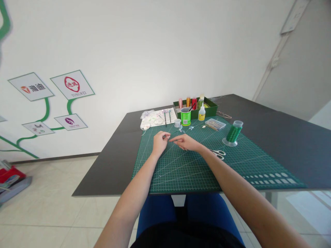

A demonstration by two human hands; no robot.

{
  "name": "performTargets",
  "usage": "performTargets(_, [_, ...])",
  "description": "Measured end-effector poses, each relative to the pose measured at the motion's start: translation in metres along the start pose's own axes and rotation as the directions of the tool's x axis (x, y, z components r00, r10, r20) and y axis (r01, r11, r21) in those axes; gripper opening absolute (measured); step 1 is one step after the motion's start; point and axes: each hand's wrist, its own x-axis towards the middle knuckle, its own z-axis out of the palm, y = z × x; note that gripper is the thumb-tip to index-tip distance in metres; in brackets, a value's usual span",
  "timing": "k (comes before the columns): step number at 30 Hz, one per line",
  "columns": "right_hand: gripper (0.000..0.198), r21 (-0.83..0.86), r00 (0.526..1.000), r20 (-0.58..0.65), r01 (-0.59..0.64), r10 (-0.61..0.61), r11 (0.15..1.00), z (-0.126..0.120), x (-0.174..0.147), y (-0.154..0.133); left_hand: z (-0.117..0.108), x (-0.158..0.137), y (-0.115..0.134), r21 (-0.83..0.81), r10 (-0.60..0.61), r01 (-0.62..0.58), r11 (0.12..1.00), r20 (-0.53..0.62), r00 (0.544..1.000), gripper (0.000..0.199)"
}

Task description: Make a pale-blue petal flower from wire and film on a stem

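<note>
Nearest, blue trousers (157, 213) show under the edge of the dark table (111, 162), and a green cutting mat (186, 172) with a pale grid begins at that edge. Taking 12 o'clock as straight away from the person, the two hands meet over the middle of the mat, and the directions run from between them.

The left hand (160, 140) is narrow, its thumb and fingers drawn together. A small dark thing (163, 138) shows at those fingertips; it is too small to identify, and whether it is gripped I cannot tell. The right hand (184, 141) points its forefinger towards the left fingertips, the other fingers curled; I cannot tell whether it holds anything.

At 4 o'clock, scissors (216, 152) lie partly behind the right forearm, pale handles outward. At 3 o'clock a spool of green thread (234, 133) stands on its flange. Just past the hands, at 1 o'clock, small bluish pieces (181, 130) lie on the mat, with a clear tub (177, 123) behind them. A flat clear case (216, 124) lies at 2 o'clock.

Farther out, a bright green can (185, 117) stands at 1 o'clock, a yellow-labelled bottle (201, 114) to its right. At 12 o'clock, dark-handled sticks (165, 119) lie on a white printed sheet (152, 119). Behind the can and bottle, a dark green box (212, 109) holds coloured thread spools (194, 103). Beyond rises the white wall (144, 51).
</note>
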Motion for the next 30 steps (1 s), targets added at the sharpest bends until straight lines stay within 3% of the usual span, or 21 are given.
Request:
performTargets(12, [0.040,-0.024,0.999,-0.007,0.045,-0.045,0.999,0.001,0.000,-0.005,-0.001,-0.004,0.000,0.171,0.122,-0.143,0.975,0.127,0.984,0.022])
performTargets(17, [0.039,0.028,0.995,-0.073,0.077,-0.075,0.997,-0.005,-0.001,-0.007,-0.001,-0.005,0.000,0.206,0.172,-0.212,0.955,0.196,0.965,0.022])
performTargets(22, [0.040,0.103,0.989,-0.138,0.075,-0.061,0.992,-0.012,0.001,-0.003,0.000,-0.004,0.001,0.189,0.182,-0.229,0.955,0.238,0.954,0.015])
performTargets(30, [0.043,0.156,0.981,-0.186,0.083,-0.054,0.984,-0.020,-0.003,-0.004,-0.002,-0.004,0.005,0.172,0.175,-0.230,0.958,0.285,0.942,0.020])
